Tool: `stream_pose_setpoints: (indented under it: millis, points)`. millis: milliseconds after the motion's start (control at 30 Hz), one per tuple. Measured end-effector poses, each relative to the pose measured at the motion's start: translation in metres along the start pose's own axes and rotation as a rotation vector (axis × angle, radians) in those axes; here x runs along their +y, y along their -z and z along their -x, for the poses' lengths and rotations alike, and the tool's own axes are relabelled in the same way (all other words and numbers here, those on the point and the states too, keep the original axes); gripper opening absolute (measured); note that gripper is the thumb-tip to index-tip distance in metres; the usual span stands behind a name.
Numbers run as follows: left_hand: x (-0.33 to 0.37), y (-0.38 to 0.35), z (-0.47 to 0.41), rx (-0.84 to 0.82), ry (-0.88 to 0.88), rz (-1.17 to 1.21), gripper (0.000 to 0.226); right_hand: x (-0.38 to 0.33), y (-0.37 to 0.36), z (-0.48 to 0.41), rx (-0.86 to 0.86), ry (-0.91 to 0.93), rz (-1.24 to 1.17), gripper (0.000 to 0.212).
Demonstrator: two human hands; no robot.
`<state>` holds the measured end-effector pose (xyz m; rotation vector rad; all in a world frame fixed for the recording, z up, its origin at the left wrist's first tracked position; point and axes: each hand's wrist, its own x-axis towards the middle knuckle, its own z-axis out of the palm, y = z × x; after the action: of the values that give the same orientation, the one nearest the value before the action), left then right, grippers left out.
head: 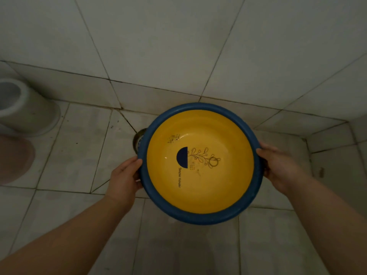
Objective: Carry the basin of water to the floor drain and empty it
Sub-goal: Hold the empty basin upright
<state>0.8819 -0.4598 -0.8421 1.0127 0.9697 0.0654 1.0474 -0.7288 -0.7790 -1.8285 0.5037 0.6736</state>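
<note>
A round basin (pixel 199 218) with a blue rim and a yellow inside hangs level above the tiled floor, in the middle of the view. A dark half-circle and a flower drawing show through clear water at its bottom. My left hand (pixel 124 178) grips the rim on the left side. On the opposite side, my right hand (pixel 278 165) holds the rim. The floor drain (pixel 139 138), a dark round grate, peeks out from under the basin's left edge; most of it is hidden by the basin.
A white toilet base (pixel 25 110) stands at the far left by the wall. A pinkish round thing (pixel 14 157) lies on the floor below it. Tiled walls meet in a corner at the back and right.
</note>
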Motion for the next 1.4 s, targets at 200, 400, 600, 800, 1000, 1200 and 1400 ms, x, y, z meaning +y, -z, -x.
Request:
stream_pose_setpoints:
  millis: [200,400,600,800,1000,1200,1400]
  points:
    - [0.0,-0.042,0.009,-0.149,-0.001,-0.089,0.023,0.019,0.045,-0.011,0.118,-0.046,-0.072,0.036]
    - [0.002,-0.088,0.015,-0.271,-0.03,-0.18,0.028,0.032,0.092,-0.016,0.162,-0.065,-0.22,0.036]
    - [0.003,-0.132,0.011,-0.292,-0.014,-0.238,0.023,0.04,0.128,-0.022,0.202,-0.061,-0.298,0.036]
    - [-0.012,-0.166,0.012,-0.313,0.009,-0.334,0.023,0.056,0.152,-0.031,0.251,-0.072,-0.372,0.037]
    - [-0.03,-0.183,0.013,-0.306,0.032,-0.451,0.023,0.076,0.16,-0.04,0.288,-0.091,-0.412,0.041]
    - [-0.038,-0.185,0.0,-0.253,0.093,-0.594,0.032,0.099,0.154,-0.056,0.246,-0.103,-0.42,0.042]
    - [-0.036,-0.187,-0.008,-0.239,0.127,-0.637,0.036,0.11,0.156,-0.061,0.244,-0.119,-0.459,0.042]
